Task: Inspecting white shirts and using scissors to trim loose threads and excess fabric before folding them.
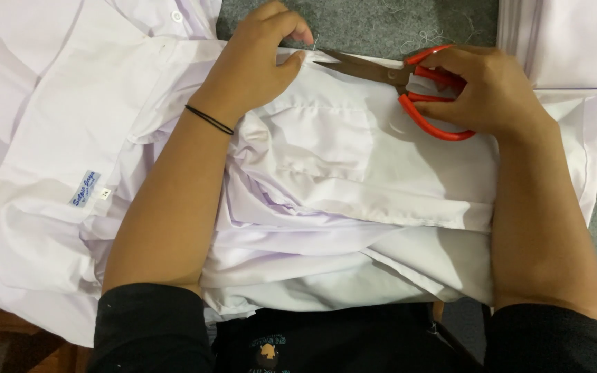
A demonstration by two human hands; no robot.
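head view: right hand (495,90) grips the red-handled scissors (409,86), fingers through the loops, blades pointing left along the far edge of the white shirt (354,166). left hand (257,59) rests on that edge, fingers curled and pinching the fabric just beside the blade tips. shirt lies rumpled on the grey table (381,21).

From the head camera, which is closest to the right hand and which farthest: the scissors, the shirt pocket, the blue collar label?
1. Scissors: held in the right hand, upper right.
2. Shirt pocket: middle, to the left of that hand.
3. Blue collar label: far left.
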